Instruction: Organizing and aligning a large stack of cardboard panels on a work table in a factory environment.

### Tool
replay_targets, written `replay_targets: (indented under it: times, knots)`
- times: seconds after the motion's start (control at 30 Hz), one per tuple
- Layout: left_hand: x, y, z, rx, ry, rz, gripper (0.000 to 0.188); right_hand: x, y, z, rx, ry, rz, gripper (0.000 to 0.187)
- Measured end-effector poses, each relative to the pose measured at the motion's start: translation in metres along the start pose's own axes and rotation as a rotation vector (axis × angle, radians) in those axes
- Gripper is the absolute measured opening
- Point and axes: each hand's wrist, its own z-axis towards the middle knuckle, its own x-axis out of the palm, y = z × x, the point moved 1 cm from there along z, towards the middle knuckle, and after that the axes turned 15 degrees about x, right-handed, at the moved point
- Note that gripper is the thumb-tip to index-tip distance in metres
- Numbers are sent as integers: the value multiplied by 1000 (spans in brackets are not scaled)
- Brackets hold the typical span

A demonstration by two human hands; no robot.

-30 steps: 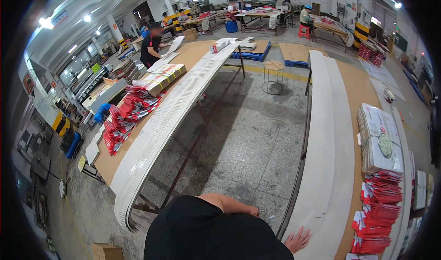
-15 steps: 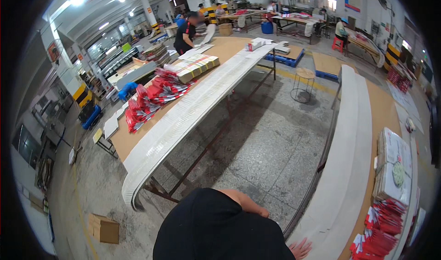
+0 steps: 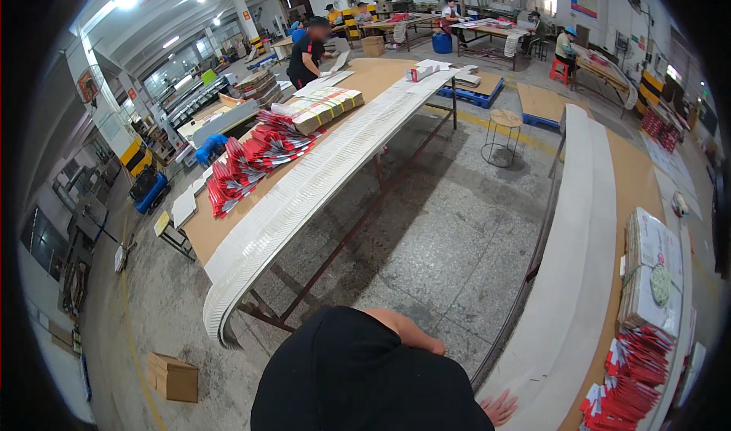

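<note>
My right hand (image 3: 499, 409) lies with fingers spread on the long run of overlapping white sheets (image 3: 567, 279) along the right table. My bare left arm bends across the front of my black shirt; at its end, what shows of my left hand (image 3: 436, 347) is over the floor beside that table, its fingers not distinguishable. Beyond the sheets, on the right table's brown board, are a tied stack of white printed pieces (image 3: 653, 271) and a heap of red-and-white folded pieces (image 3: 636, 378).
The left table carries a long row of fanned white strips (image 3: 304, 195), red packets (image 3: 255, 161) and a strapped stack (image 3: 327, 110). A co-worker (image 3: 306, 54) in black stands behind it. A round stool (image 3: 505, 119) and a cardboard box (image 3: 172, 378) stand on the floor.
My right hand stays on the white sheets, almost unmoved. My left arm has barely shifted. At the far left table, the co-worker's pale sheet has dropped slightly.
</note>
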Motion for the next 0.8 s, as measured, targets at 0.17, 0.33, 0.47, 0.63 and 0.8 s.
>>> replay_targets:
  times: [0.17, 0.33, 0.47, 0.63, 0.8]
  knots:
    - [0, -2, -3, 7, -10, -5, 42, -7, 4, 0, 21, 20, 8, 55]
    - [-3, 0, -3, 21, -17, -4, 39, -12, 5, 0, 36, 43, -22, 54]
    - [0, 3, 0, 28, -26, -10, 37, -9, 3, -1, 8, -16, -7, 53]
    - [2, 11, 3, 23, 23, -11, 45, 1, 0, -1, -1, -52, -15, 52]
    - [2, 12, 3, 30, 47, 13, 45, 6, -2, 0, 43, 45, -83, 50]
